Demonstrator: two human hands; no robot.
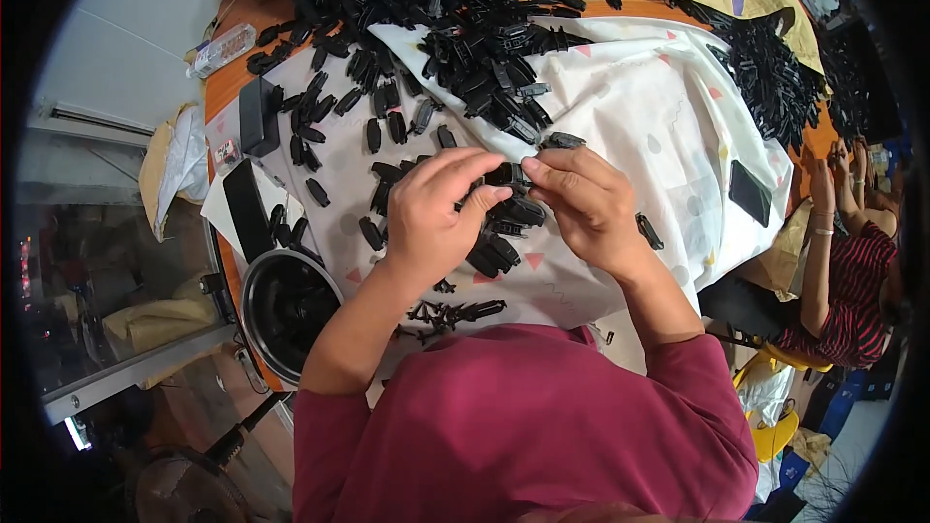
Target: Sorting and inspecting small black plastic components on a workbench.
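Note:
A small black plastic part (506, 174) is between my two hands, above the cloth-covered table. My left hand (426, 223) curves its index finger and thumb round the part's left end. At its other end, my right hand (589, 201) is closed in a pinch, thumb against bent fingers; the fingertips partly hide the part. Just below the hands lie several similar black shells (494, 254) on the patterned white cloth (581, 276). Thin black pieces (455, 315) rest in a small heap near my body.
Black parts pile up (465, 58) at the back. To the left are a black bowl (291, 305), a black box (257, 114) and a plastic bottle (223, 50). A phone (749, 194) lies at the right. Another person's arm (821, 242) shows at the far right.

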